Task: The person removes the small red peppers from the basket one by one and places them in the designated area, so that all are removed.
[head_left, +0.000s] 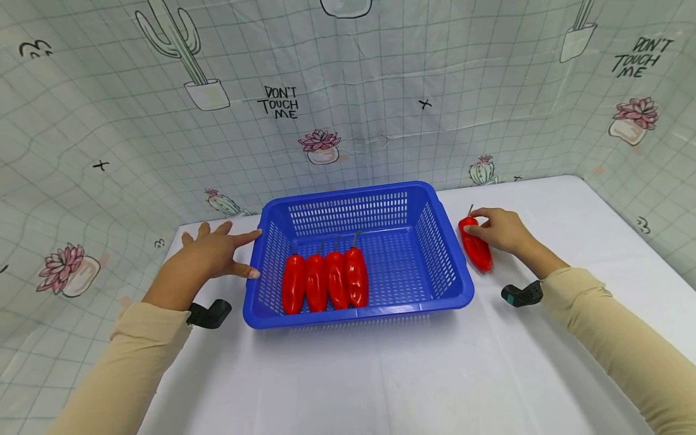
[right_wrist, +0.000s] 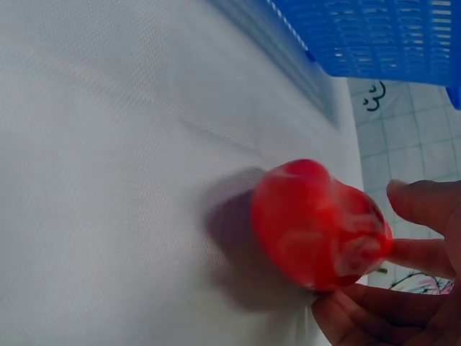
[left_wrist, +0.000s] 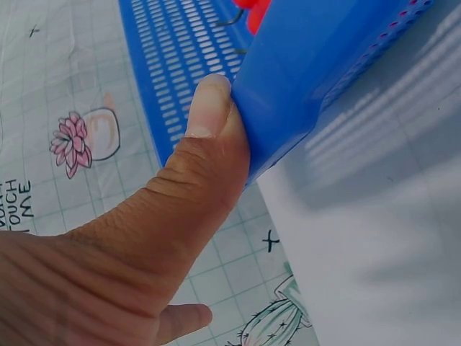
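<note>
Several glossy red peppers (head_left: 326, 281) with green stems lie side by side in the left half of a blue plastic basket (head_left: 359, 313). My left hand (head_left: 209, 254) is at the basket's left side with its fingers spread. In the left wrist view the thumb (left_wrist: 209, 137) touches the rim. Right of the basket, my right hand (head_left: 500, 228) pinches another red pepper (head_left: 478, 249) near its stem end. In the right wrist view this pepper (right_wrist: 317, 227) points toward the camera, its stem end hidden, with fingers behind and below it.
The basket stands on a white-covered table (head_left: 380, 374). Behind and to the left hangs a grid-patterned cloth (head_left: 375, 96) printed with cacti and words. Black wrist cameras (head_left: 209, 314) sit by both sleeves, close to the table.
</note>
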{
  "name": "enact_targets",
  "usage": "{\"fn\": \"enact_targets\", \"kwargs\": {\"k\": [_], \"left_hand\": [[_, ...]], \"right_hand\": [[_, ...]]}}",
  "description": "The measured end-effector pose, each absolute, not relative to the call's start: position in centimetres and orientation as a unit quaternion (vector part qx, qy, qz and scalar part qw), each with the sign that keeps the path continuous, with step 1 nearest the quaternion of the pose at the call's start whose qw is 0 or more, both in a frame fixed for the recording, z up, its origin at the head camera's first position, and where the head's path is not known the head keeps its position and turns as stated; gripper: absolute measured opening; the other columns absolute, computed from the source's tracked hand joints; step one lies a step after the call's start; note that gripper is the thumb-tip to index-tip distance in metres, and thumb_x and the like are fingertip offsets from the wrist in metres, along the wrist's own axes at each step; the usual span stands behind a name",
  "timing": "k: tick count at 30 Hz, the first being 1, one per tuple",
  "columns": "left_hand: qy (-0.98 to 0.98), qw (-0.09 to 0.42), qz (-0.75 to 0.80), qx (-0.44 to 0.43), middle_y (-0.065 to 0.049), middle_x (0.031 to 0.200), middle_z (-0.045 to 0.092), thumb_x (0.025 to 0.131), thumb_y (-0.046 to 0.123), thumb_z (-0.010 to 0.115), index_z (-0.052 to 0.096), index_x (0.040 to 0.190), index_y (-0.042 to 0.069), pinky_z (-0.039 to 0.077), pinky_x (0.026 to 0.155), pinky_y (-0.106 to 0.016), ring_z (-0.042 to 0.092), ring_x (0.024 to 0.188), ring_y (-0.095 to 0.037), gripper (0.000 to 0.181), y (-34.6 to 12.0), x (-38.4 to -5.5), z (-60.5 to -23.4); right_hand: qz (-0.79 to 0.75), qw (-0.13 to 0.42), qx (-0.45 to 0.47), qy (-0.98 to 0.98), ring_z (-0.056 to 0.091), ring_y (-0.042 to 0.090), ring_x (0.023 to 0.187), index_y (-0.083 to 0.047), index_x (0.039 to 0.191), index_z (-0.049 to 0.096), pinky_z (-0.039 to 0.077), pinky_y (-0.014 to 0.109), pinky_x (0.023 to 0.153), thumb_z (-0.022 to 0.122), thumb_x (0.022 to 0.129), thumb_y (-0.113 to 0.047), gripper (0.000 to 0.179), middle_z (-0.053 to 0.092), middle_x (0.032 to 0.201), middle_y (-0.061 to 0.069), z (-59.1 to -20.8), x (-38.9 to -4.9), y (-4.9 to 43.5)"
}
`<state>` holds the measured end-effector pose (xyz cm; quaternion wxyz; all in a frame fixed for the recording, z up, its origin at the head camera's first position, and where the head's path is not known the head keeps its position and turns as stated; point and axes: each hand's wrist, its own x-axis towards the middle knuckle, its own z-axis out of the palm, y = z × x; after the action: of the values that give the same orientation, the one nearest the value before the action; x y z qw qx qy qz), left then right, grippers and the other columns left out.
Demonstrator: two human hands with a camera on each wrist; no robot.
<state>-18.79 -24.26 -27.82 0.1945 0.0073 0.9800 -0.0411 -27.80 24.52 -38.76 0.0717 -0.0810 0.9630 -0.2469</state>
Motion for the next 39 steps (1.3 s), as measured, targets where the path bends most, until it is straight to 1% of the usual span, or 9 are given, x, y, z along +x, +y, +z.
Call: {"fn": "enact_targets", "kwargs": {"k": [4, 11, 15, 19, 23, 29, 34, 39], "left_hand": [[0.980, 0.192, -0.042, 0.009, -0.036, 0.155, 0.016, 0.078, 0.054, 0.074, 0.027, 0.155, 0.018, 0.012, 0.106, -0.080, 0.009, 0.137, -0.067, 0.097, -24.3, -18.8, -27.8], [0.981, 0.190, -0.045, 0.014, -0.036, 0.155, 0.017, 0.078, 0.056, 0.073, 0.027, 0.155, 0.019, 0.014, 0.106, -0.080, 0.012, 0.137, -0.066, 0.097, -24.2, -18.9, -28.0], [0.981, 0.188, -0.043, 0.014, -0.036, 0.155, 0.018, 0.078, 0.056, 0.073, 0.028, 0.155, 0.019, 0.014, 0.107, -0.079, 0.013, 0.137, -0.066, 0.097, -24.2, -18.8, -27.9], [0.981, 0.186, -0.043, 0.017, -0.036, 0.154, 0.019, 0.078, 0.055, 0.074, 0.029, 0.154, 0.019, 0.015, 0.106, -0.080, 0.015, 0.136, -0.066, 0.096, -24.3, -18.7, -27.9], [0.981, 0.187, -0.041, 0.017, -0.036, 0.154, 0.019, 0.078, 0.055, 0.073, 0.029, 0.154, 0.019, 0.016, 0.106, -0.080, 0.015, 0.136, -0.066, 0.095, -24.3, -18.6, -28.0], [0.982, 0.182, -0.038, 0.016, -0.036, 0.154, 0.020, 0.078, 0.054, 0.074, 0.029, 0.154, 0.019, 0.018, 0.105, -0.080, 0.016, 0.136, -0.066, 0.095, -24.3, -18.6, -28.1], [0.983, 0.181, -0.034, 0.017, -0.036, 0.154, 0.020, 0.078, 0.054, 0.074, 0.029, 0.154, 0.019, 0.018, 0.105, -0.080, 0.016, 0.136, -0.066, 0.095, -24.4, -18.6, -28.1], [0.983, 0.178, -0.029, 0.019, -0.036, 0.154, 0.020, 0.078, 0.054, 0.074, 0.029, 0.154, 0.019, 0.018, 0.105, -0.080, 0.016, 0.136, -0.066, 0.095, -24.5, -18.5, -28.1]], "right_hand": [[-0.246, 0.072, -0.081, 0.963, 0.058, 0.049, 0.106, 0.007, 0.137, 0.047, 0.060, 0.048, 0.077, 0.055, 0.098, -0.027, 0.052, 0.057, 0.121, 0.037, -38.4, -27.6, 24.7], [-0.244, 0.076, -0.074, 0.964, 0.061, 0.047, 0.101, 0.009, 0.138, 0.043, 0.060, 0.048, 0.076, 0.056, 0.097, -0.026, 0.055, 0.057, 0.120, 0.039, -38.3, -27.3, 25.2], [-0.240, 0.075, -0.065, 0.966, 0.060, 0.049, 0.102, 0.010, 0.140, 0.039, 0.059, 0.052, 0.079, 0.057, 0.096, -0.024, 0.058, 0.055, 0.121, 0.040, -38.1, -27.1, 25.3], [-0.236, 0.067, -0.063, 0.967, 0.059, 0.049, 0.103, 0.010, 0.139, 0.039, 0.058, 0.056, 0.082, 0.057, 0.096, -0.022, 0.056, 0.055, 0.120, 0.039, -37.6, -26.9, 25.1], [-0.238, 0.059, -0.060, 0.968, 0.059, 0.048, 0.101, 0.010, 0.137, 0.042, 0.058, 0.055, 0.082, 0.056, 0.097, -0.022, 0.053, 0.055, 0.120, 0.039, -37.2, -26.7, 24.6], [-0.248, 0.024, -0.060, 0.967, 0.060, 0.047, 0.099, 0.007, 0.134, 0.047, 0.058, 0.055, 0.080, 0.054, 0.098, -0.025, 0.049, 0.057, 0.118, 0.037, -36.4, -26.4, 23.6], [-0.256, -0.008, -0.073, 0.964, 0.062, 0.044, 0.096, 0.005, 0.132, 0.051, 0.059, 0.052, 0.077, 0.055, 0.098, -0.026, 0.047, 0.060, 0.116, 0.034, -34.9, -26.0, 22.3], [-0.266, -0.022, -0.082, 0.960, 0.063, 0.043, 0.097, 0.003, 0.132, 0.052, 0.060, 0.051, 0.078, 0.056, 0.098, -0.026, 0.045, 0.061, 0.116, 0.032, -33.4, -25.5, 20.8]]}}
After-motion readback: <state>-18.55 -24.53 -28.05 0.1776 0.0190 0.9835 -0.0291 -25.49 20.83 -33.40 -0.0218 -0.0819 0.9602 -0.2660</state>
